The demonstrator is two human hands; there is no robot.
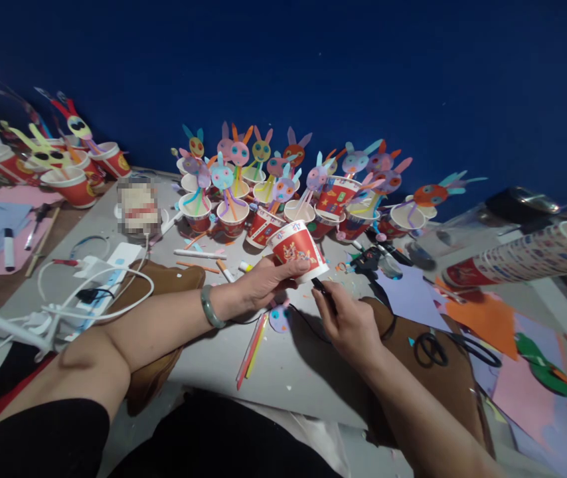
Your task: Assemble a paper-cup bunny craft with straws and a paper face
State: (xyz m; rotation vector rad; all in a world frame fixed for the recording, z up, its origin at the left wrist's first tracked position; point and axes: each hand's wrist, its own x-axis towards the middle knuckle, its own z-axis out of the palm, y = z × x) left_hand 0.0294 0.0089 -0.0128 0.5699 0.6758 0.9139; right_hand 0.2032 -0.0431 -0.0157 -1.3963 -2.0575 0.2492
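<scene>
My left hand [263, 282] grips a red printed paper cup [297, 249], held tilted with its white rim toward the lower right. My right hand [346, 322] holds a thin black tool [322, 289] whose tip touches the cup near the rim; a black cord runs from it across the grey table [283, 372]. Under the left hand lie coloured paper strips [252, 345] and a small paper face [279, 318]. A green bangle sits on my left wrist.
Behind the hands stand several finished cups with paper bunny faces [263, 192]; more at far left [64, 176]. A stack of cups [522, 255] lies at right. Scissors [433, 348], a black glue gun [370, 260], coloured paper sheets [487, 315], markers [198, 253], a power strip with cables [104, 272].
</scene>
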